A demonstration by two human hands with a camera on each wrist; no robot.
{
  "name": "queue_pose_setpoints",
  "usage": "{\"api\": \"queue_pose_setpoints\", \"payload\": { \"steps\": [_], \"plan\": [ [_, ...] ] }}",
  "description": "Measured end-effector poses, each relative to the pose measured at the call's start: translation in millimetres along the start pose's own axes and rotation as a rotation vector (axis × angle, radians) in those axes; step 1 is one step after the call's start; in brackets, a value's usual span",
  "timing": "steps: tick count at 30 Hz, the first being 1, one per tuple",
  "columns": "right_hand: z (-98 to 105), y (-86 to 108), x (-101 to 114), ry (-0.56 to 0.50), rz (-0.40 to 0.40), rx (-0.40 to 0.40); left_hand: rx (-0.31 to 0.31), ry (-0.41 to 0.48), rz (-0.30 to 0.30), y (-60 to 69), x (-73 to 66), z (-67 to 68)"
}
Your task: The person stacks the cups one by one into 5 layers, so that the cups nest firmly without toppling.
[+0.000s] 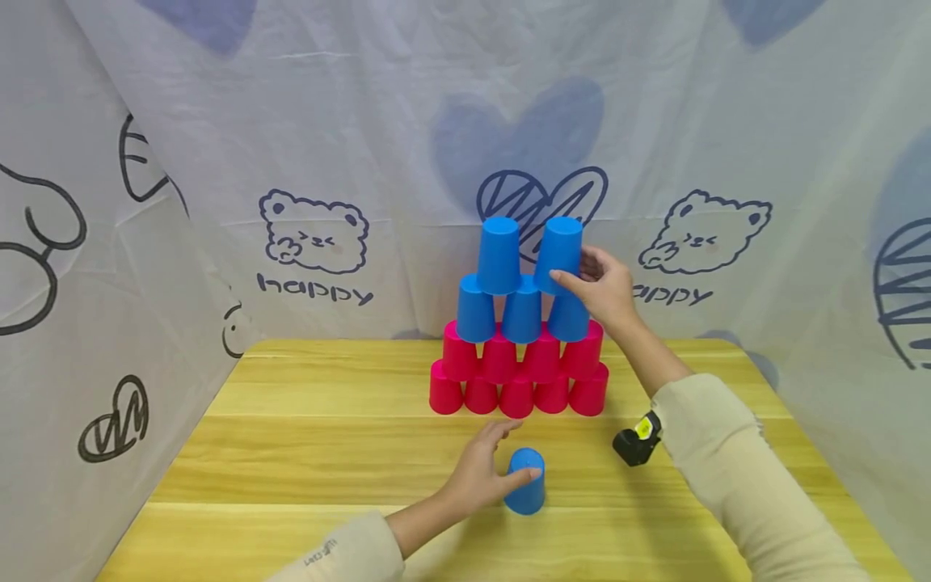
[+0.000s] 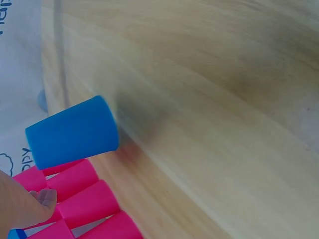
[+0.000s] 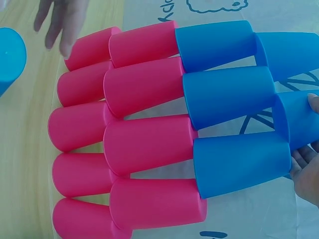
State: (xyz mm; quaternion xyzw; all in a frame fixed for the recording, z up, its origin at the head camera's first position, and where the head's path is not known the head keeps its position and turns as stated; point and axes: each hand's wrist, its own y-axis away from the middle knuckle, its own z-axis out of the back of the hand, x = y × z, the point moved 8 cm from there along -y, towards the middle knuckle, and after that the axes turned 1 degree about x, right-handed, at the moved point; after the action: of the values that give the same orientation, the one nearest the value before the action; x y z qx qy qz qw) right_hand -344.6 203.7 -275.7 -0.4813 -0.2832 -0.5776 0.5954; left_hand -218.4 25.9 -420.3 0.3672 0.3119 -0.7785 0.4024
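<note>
My right hand (image 1: 607, 287) grips a blue cup (image 1: 558, 250) between thumb and fingers, at the right of the stack's top row. That cup is upside down, over two cups of the row below. Beside it stands another blue cup (image 1: 499, 257). Three blue cups (image 1: 521, 311) form the row underneath, resting on two rows of pink cups (image 1: 516, 396). My left hand (image 1: 476, 473) has its fingers spread around a single upside-down blue cup (image 1: 525, 493) on the table; the thumb passes in front of it. In the left wrist view, this blue cup (image 2: 72, 133) appears apart from the left hand (image 2: 22, 204).
A black tape measure (image 1: 636, 440) with a yellow label lies on the wooden table (image 1: 305, 453), right of the stack and near the right sleeve. Behind the stack hangs a white cloth (image 1: 407, 145) printed with hearts and bears.
</note>
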Motion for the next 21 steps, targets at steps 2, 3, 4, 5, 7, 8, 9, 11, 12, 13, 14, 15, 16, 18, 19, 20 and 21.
{"api": "queue_pose_setpoints", "payload": {
  "steps": [2, 3, 4, 5, 7, 8, 9, 11, 12, 13, 14, 15, 16, 18, 19, 20, 21],
  "plan": [
    [-0.2, 0.1, 0.3, 0.004, 0.001, 0.0, 0.002, 0.002, -0.001, 1.3, 3.5, -2.3],
    [-0.3, 0.2, 0.4, 0.006, 0.001, 0.001, 0.004, 0.003, -0.001, 1.8, 4.7, -2.9],
    [-0.2, 0.3, 0.6, 0.009, 0.001, 0.002, 0.008, 0.006, 0.007, 2.3, 6.7, -3.8],
    [-0.2, 0.4, 0.7, 0.012, 0.0, 0.002, 0.012, 0.008, 0.018, 2.8, 8.3, -4.3],
    [-0.1, 0.5, 1.2, 0.017, -0.001, 0.003, 0.017, 0.013, 0.045, 3.8, 12.0, -5.4],
    [0.1, 0.7, 1.6, 0.019, -0.001, 0.003, 0.019, 0.013, 0.059, 4.2, 13.9, -6.0],
    [0.4, 0.9, 2.3, 0.021, 0.001, 0.003, 0.019, 0.013, 0.071, 4.6, 15.7, -6.6],
    [1.3, 1.2, 3.6, 0.024, 0.003, 0.0, 0.024, 0.009, 0.095, 5.6, 19.8, -9.0],
    [1.8, 1.4, 4.5, 0.026, 0.006, -0.002, 0.026, 0.005, 0.102, 6.0, 21.7, -10.6],
    [2.4, 1.6, 5.3, 0.029, 0.007, -0.004, 0.028, 0.004, 0.11, 6.4, 23.4, -12.2],
    [3.0, 1.7, 6.3, 0.03, 0.011, -0.007, 0.03, 0.002, 0.116, 6.8, 25.3, -14.0],
    [3.5, 1.6, 7.2, 0.03, 0.014, -0.009, 0.031, 0.004, 0.123, 7.2, 27.0, -15.7],
    [3.9, 1.7, 8.1, 0.031, 0.016, -0.011, 0.033, 0.007, 0.131, 7.5, 28.7, -17.5],
    [4.2, 1.5, 9.2, 0.036, 0.018, -0.011, 0.032, 0.012, 0.154, 8.0, 32.6, -20.7],
    [4.2, 1.4, 9.7, 0.038, 0.019, -0.01, 0.03, 0.017, 0.163, 8.3, 34.3, -22.0],
    [4.2, 1.4, 10.0, 0.039, 0.019, -0.009, 0.029, 0.023, 0.172, 8.4, 35.9, -23.2],
    [4.2, 1.2, 10.1, 0.041, 0.017, -0.008, 0.026, 0.026, 0.181, 8.6, 37.5, -24.4]
  ]
}}
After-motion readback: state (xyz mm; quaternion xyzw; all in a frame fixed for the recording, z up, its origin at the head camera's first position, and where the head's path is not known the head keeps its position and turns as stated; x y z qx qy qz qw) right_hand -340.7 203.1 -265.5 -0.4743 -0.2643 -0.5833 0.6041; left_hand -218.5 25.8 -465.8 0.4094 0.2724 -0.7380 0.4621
